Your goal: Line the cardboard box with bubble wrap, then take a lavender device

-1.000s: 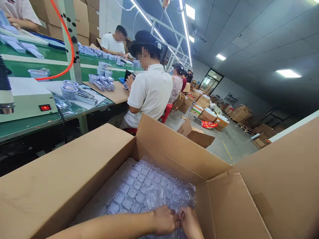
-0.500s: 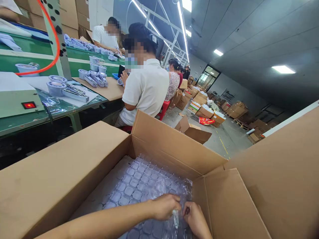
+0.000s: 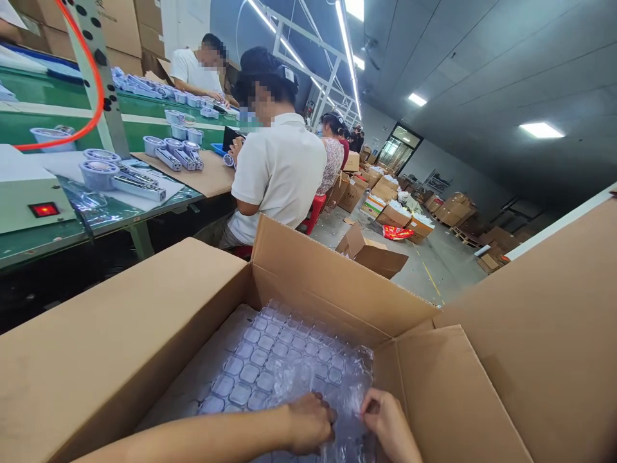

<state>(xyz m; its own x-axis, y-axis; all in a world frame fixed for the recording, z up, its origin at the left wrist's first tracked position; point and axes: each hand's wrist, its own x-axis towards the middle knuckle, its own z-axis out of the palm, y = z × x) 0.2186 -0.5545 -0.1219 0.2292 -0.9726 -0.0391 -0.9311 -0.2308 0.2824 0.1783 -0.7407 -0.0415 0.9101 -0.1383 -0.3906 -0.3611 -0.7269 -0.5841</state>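
Nearest the camera, both hands work inside an open carton (image 3: 332,276). The left hand (image 3: 308,421) lies knuckles-up on a clear plastic sheet (image 3: 308,373), fingers curled into it, seemingly pinching the film. The right hand (image 3: 388,424) sits just beside it, near the carton's right wall, fingers bent and pinching the same sheet at its crumpled edge. The two hands are close but not touching. The sheet lies flat over a blister tray (image 3: 255,360) of small square cells, which fills the carton floor. It stretches away from the hands toward the far wall, so its loose, wrinkled part is right under the fingers and the smooth part lies ahead and to the left. Neither hand is clearly nearer; both are on it.

Counted: one carton with four flaps open, one sheet, one tray visible, two hands.

Beyond the carton, a green bench (image 3: 96,218) runs along the left, carrying about a dozen blue-grey round-headed parts (image 3: 120,180) and a box with a lit red switch (image 3: 44,209). A person in a white shirt (image 3: 279,173) sits at it, back turned; at least three more people work farther along. Open cartons (image 3: 371,251) dot the floor.
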